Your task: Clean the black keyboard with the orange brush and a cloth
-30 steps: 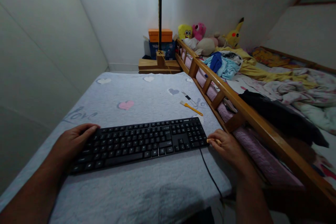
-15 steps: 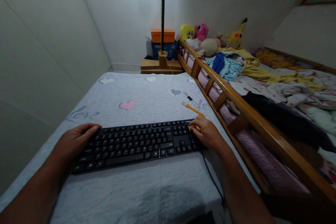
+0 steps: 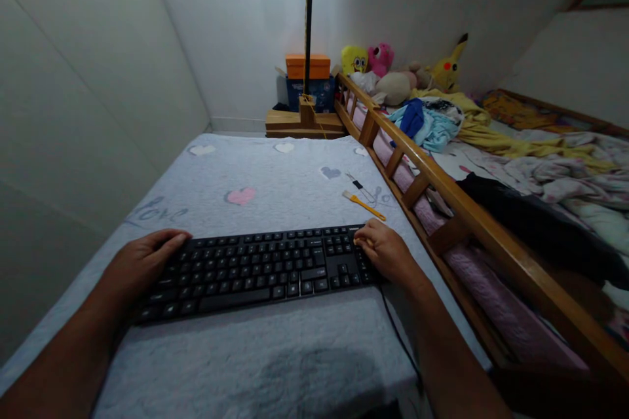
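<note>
A black keyboard [image 3: 250, 268] lies across the pale blue cloth with printed hearts, its cable running down from the right end. My left hand [image 3: 147, 262] grips its left end, thumb along the top edge and the other fingers hidden. At the right end, my right hand [image 3: 381, 245] rests over the number keys with its fingers curled; a small pale tan piece shows between them, too hidden to make out. Beyond that hand lies a brush [image 3: 366, 206] with a yellow handle and light bristles. A thin metal tool with a black middle [image 3: 358, 184] is just behind the brush.
A wooden rail [image 3: 422, 160] runs along the right side, with heaped clothes [image 3: 427, 124] and plush toys behind it. At the far end, a black pole [image 3: 308, 26] rises from a wooden base [image 3: 307, 119] before an orange box [image 3: 308, 67]. A wall borders the left.
The view has shifted very slightly, so the far objects sit a little further right. Both hands stay at the keyboard's ends, and the brush handle's tip now shows clear of my right hand.
</note>
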The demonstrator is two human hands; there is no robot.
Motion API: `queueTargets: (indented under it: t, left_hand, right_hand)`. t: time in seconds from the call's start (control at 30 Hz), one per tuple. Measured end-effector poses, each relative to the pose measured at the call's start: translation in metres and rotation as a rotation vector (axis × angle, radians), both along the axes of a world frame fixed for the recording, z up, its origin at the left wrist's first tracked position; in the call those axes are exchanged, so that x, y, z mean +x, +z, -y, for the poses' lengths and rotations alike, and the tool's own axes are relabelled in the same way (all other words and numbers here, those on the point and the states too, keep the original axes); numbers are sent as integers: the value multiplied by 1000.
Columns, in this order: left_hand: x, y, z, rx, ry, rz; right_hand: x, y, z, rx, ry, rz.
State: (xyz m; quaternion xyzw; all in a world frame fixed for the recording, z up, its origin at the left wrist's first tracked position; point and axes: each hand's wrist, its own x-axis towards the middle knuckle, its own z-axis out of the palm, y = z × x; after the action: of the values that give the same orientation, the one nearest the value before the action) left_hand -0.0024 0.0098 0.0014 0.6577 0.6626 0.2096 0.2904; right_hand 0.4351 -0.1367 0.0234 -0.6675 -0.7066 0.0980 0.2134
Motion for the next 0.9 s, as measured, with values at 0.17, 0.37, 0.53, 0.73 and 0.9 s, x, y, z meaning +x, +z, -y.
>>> queueTargets:
  t: [0.17, 0.37, 0.53, 0.73, 0.9]
  left_hand:
    - [-1, -2, -1, 8, 3, 6]
    - [0, -1, 0, -17, 10, 13]
    - [1, 0, 1, -16, 13, -6]
    - [3, 3, 3, -29, 26, 2]
    - [5, 6, 6, -35, 33, 31]
  right_hand:
    - [0, 2, 10, -33, 16, -30]
    - [-1, 2, 21, -61, 36, -25]
    - [-2, 1, 30, -81, 48, -10]
    - [-3, 2, 36, -73, 56, -25]
    - [-4, 1, 39, -40, 52, -40]
